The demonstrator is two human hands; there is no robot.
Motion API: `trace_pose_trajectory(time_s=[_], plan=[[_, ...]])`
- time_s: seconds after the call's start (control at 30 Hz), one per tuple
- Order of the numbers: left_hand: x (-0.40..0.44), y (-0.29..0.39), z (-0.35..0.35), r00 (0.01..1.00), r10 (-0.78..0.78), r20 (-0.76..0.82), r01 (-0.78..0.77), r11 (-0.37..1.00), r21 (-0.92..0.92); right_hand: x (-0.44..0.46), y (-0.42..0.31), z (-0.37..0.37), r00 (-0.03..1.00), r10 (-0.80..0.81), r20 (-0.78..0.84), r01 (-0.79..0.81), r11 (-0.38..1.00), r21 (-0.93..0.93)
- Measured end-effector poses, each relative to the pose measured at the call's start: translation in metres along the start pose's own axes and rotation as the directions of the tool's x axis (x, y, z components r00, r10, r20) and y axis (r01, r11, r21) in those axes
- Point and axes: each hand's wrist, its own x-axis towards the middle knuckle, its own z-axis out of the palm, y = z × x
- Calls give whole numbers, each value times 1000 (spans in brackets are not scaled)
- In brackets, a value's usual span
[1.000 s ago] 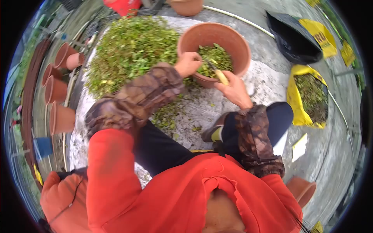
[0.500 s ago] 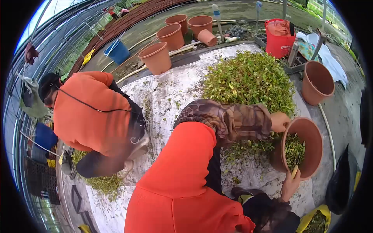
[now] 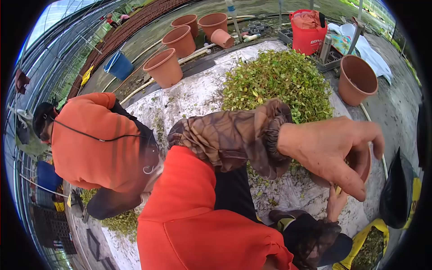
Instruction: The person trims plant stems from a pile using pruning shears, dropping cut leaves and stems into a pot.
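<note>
My left hand (image 3: 333,150), in a camouflage sleeve, is raised close to the camera with the thumb and fingers apart and curved. Nothing shows in its grasp. Behind it is a terracotta-coloured plastic pot (image 3: 368,168), mostly covered by the hand; its contents are hidden. Low beside the pot's near side, my right hand (image 3: 335,204) is closed around a yellow-handled tool (image 3: 338,190), whose working end cannot be seen. A big heap of leafy green cuttings (image 3: 276,81) lies on the white sheet (image 3: 180,105), just beyond my left forearm.
A person in orange (image 3: 96,139) bends over more cuttings (image 3: 121,225) at left. Several pots (image 3: 164,68) and a blue bucket (image 3: 119,65) stand behind. Another pot (image 3: 357,80) and a red bag (image 3: 308,33) sit upper right. Black bag (image 3: 396,191) and yellow sack (image 3: 382,229) lie lower right.
My left hand has come off the pot's rim and risen toward the camera, now covering most of the pot. My right hand stays low by the pot with the tool. The view has shifted slightly.
</note>
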Motion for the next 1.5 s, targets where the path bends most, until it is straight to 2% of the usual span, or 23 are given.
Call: trace_pose_trajectory(time_s=[0.03,0.07,0.1,0.17,0.23,0.37,0.43,0.5,0.63,0.67,0.73,0.77,0.83,1.0,1.13,1.5], plan=[[-4,14,1,995,-10,-98,0,994,-110,0,-11,-1,992,104,67,-106,994,26],[-7,18,1,983,-16,-182,-20,981,-193,3,10,6,961,-262,-92,262,965,-9],[-9,20,-1,969,-20,-245,-42,968,-247,6,20,8,962,-263,-77,263,965,-19],[-11,15,-10,936,-12,-351,-109,941,-321,3,20,4,967,-249,-46,247,968,-47],[-20,8,-20,901,6,-433,-171,923,-343,0,0,4,986,-166,-24,165,985,-48],[-44,1,-41,850,65,-523,-252,922,-295,1,-4,-3,998,11,57,-10,1000,-8],[-54,-1,-48,821,75,-566,-275,921,-277,-5,-16,-2,987,-145,-62,144,989,-14],[-61,-4,-52,792,79,-605,-289,922,-257,-7,-29,-9,1000,20,2,-20,1000,-4],[-71,4,-54,763,106,-638,-283,941,-183,-11,-39,-12,999,28,-16,-29,999,-25],[-72,6,-56,758,118,-642,-292,941,-171,-1,2,-2,978,-192,-82,182,977,-111],[-73,10,-55,755,150,-638,-298,946,-130,-3,0,-2,967,-235,-99,223,968,-116],[-72,12,-56,755,165,-634,-307,944,-119,-4,-6,-5,969,-234,-82,225,969,-107],[-67,19,-52,764,222,-606,-333,940,-74,-5,-25,-7,999,18,-48,-20,999,-39],[-48,63,-31,743,504,-440,-514,851,106,-7,-22,-8,998,4,-58,-5,1000,-11],[-42,92,-19,709,636,-304,-611,769,185,-6,-24,-8,998,45,-32,-45,999,13],[-37,104,2,638,750,-172,-712,661,237,-9,-31,-14,999,38,-9,-38,999,-5]])
